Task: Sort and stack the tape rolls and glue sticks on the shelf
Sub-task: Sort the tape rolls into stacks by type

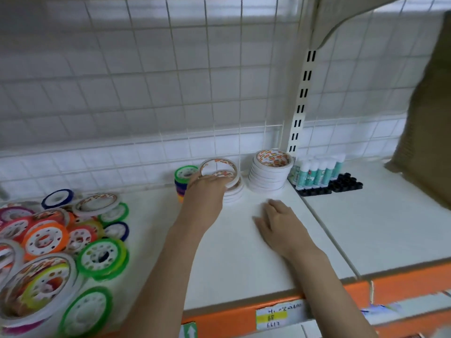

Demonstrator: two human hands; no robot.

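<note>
White tape roll [219, 172]: pinched in left hand [205, 189], tilted over short stack [234, 191]; right hand [280, 223] spread flat on shelf [231, 264] nearby.

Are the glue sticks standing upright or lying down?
Upright. The glue sticks stand in a row with white caps on top, beside the taller stack of white tape rolls.
</note>
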